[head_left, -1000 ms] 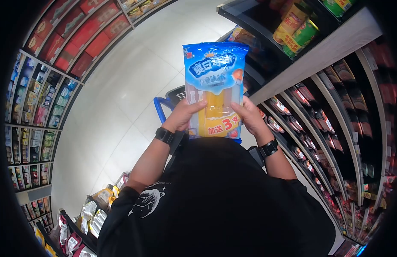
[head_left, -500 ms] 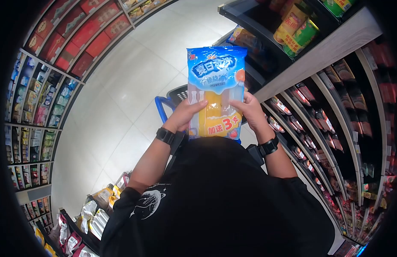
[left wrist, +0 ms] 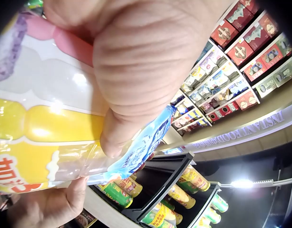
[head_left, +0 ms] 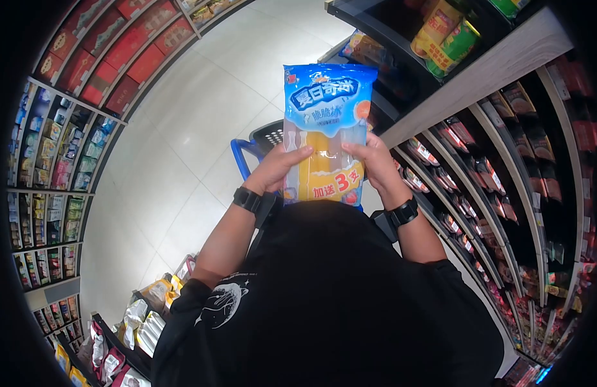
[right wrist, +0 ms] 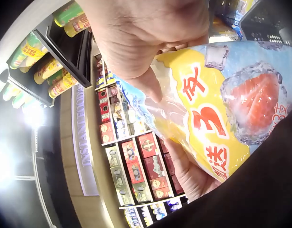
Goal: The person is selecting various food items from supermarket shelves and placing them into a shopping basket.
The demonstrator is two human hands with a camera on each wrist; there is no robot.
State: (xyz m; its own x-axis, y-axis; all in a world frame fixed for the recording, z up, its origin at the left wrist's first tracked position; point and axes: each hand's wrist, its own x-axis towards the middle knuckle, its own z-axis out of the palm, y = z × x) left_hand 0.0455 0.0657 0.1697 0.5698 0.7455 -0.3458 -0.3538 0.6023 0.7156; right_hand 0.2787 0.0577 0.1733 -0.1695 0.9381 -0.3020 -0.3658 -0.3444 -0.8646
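A blue and yellow plastic bag (head_left: 327,129) with a red "3" on its front is held upright before the chest in the head view. My left hand (head_left: 277,169) grips its left side, thumb on the front and fingers behind. The right hand (head_left: 376,169) grips the opposite edge in the same way. In the left wrist view the left thumb presses the bag (left wrist: 56,123), with the other hand (left wrist: 48,206) below. The right wrist view shows the right hand (right wrist: 150,38) pinching the bag (right wrist: 207,109); the fingers behind it are mostly hidden.
Behind the bag stands a dark basket (head_left: 267,137) with a blue handle (head_left: 240,160). Packed shelves (head_left: 492,168) run along the right, with cans (head_left: 454,50) at the top. Other shelves (head_left: 53,145) curve along the left, beyond the pale tiled floor (head_left: 182,148). Bagged goods (head_left: 144,322) sit lower left.
The bag has shifted slightly up and right against half a second ago, and its top now faces the head camera more plainly. Both hands keep their hold.
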